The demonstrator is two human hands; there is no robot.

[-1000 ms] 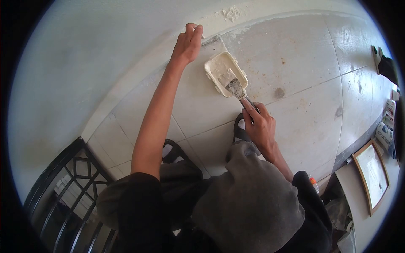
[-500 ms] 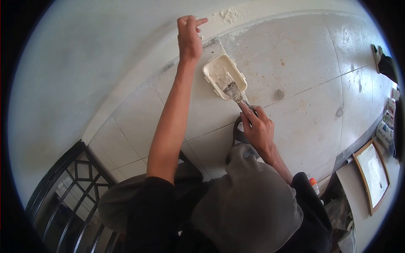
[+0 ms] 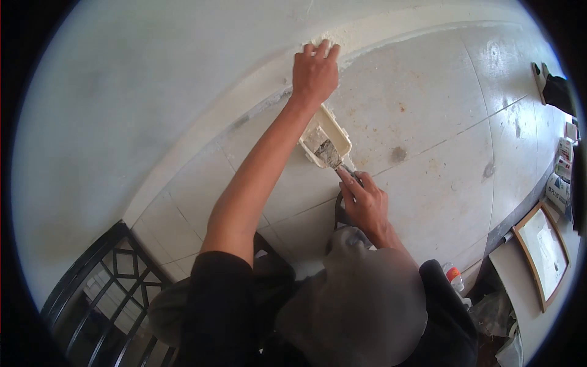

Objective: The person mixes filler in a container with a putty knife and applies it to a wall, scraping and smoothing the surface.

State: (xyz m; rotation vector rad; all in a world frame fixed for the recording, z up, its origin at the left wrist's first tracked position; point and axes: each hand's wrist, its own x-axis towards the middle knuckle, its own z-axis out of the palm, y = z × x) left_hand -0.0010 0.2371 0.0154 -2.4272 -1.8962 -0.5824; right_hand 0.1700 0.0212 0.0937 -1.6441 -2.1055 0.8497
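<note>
My left hand [image 3: 315, 73] reaches to the foot of the wall, its fingers apart and their tips at a rough patch of pale filler [image 3: 335, 38]. Nothing shows in that hand, though its palm side is hidden. Wrapped round the handle of a putty knife [image 3: 329, 154] is my right hand [image 3: 368, 205]. The knife's stained metal blade lies inside a cream plastic tub [image 3: 337, 131] that stands on the floor and holds pale paste. My left wrist and forearm cover part of the tub.
Grey tiles make up the floor [image 3: 422, 104], with the wall [image 3: 122, 110] along the left. A black metal lattice [image 3: 116, 275] is at lower left. To the right are a wood-framed board [image 3: 543, 257], a red-labelled bottle [image 3: 452, 275] and a person's feet [image 3: 541, 79].
My left hand has moved right to the filler patch, its fingers now spread there. The putty knife stays in the tub in my right hand, and the view has shifted slightly.
</note>
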